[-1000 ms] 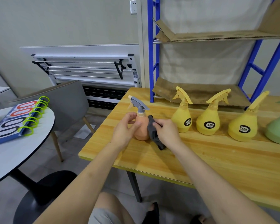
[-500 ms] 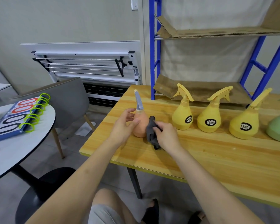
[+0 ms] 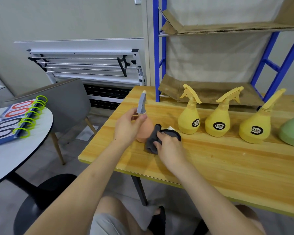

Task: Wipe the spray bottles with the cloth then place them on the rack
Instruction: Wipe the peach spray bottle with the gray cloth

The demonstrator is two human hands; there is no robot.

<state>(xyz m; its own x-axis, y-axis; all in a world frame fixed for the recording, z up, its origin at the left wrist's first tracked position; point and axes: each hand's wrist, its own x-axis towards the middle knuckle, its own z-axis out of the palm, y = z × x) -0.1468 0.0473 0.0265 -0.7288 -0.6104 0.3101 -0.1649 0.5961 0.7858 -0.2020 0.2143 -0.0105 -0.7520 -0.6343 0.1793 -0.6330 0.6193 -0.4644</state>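
An orange spray bottle (image 3: 145, 128) with a grey trigger head stands near the left end of the wooden table (image 3: 210, 160). My left hand (image 3: 127, 128) grips its neck and left side. My right hand (image 3: 168, 146) holds a dark grey cloth (image 3: 154, 141) against the bottle's lower right side. Three yellow spray bottles (image 3: 188, 119) (image 3: 218, 123) (image 3: 255, 129) stand in a row to the right. A green bottle (image 3: 293, 131) is cut off by the right edge. The blue rack (image 3: 158, 65) rises behind them with cardboard-lined shelves.
A grey chair (image 3: 61, 102) stands left of the table. Further left is a round white table (image 3: 15, 150) bearing a flip scoreboard (image 3: 12, 119) with green rings. A folded white frame (image 3: 85, 65) leans on the wall. My knees are under the table's front edge.
The orange bottle has turned, its grey nozzle swinging from pointing left to pointing away. My right hand has slid the cloth down to the bottle's base.
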